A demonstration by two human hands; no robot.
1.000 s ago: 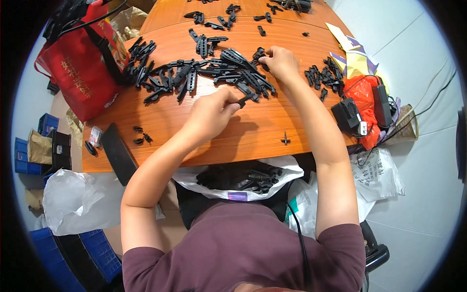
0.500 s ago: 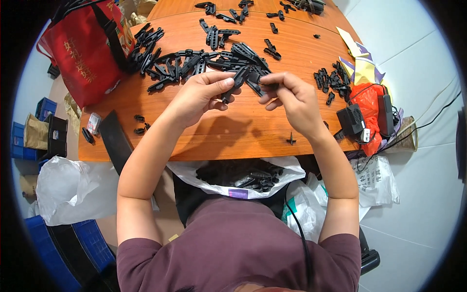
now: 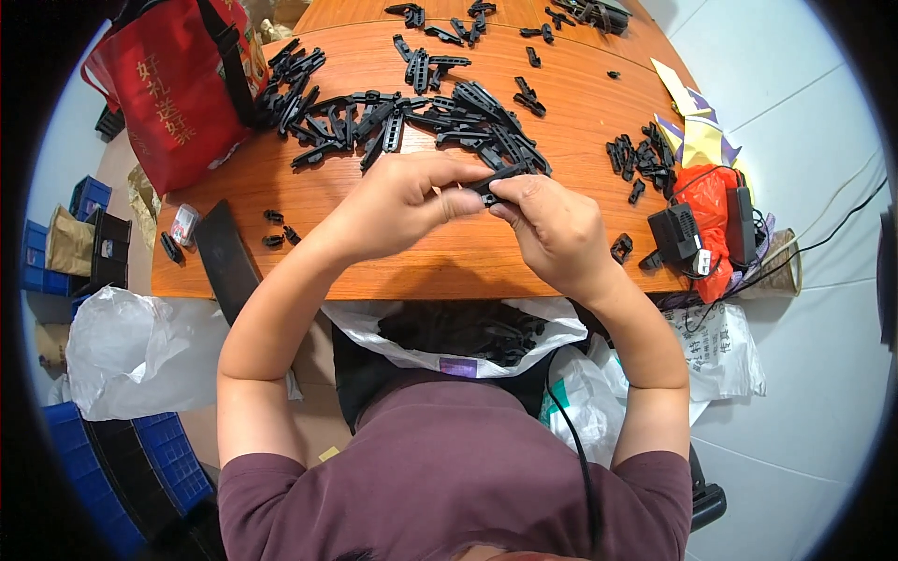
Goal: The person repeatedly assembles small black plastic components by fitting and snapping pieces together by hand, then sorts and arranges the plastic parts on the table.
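My left hand (image 3: pixel 407 201) and my right hand (image 3: pixel 554 220) meet above the near part of the table. Between their fingertips is a narrow black plastic part (image 3: pixel 488 194), pinched from both sides and mostly covered by the fingers. I cannot tell whether it is one piece or two pressed together. Just beyond my hands lies a wide heap of similar long black plastic parts (image 3: pixel 485 105), some with rows of slots. A smaller pile of short black parts (image 3: pixel 645 159) sits to the right.
A red bag (image 3: pixel 168 103) stands at the table's left, with a dark flat strip (image 3: pixel 224 252) near the edge. A black power adapter (image 3: pixel 675 229) and red plastic bag (image 3: pixel 703 187) are at the right. Over my lap, a white bag (image 3: pixel 412 353) holds more black parts.
My hands have come together, and my right hand has turned inward to grip the part beside my left fingers. Before, they were apart, each with a black piece.
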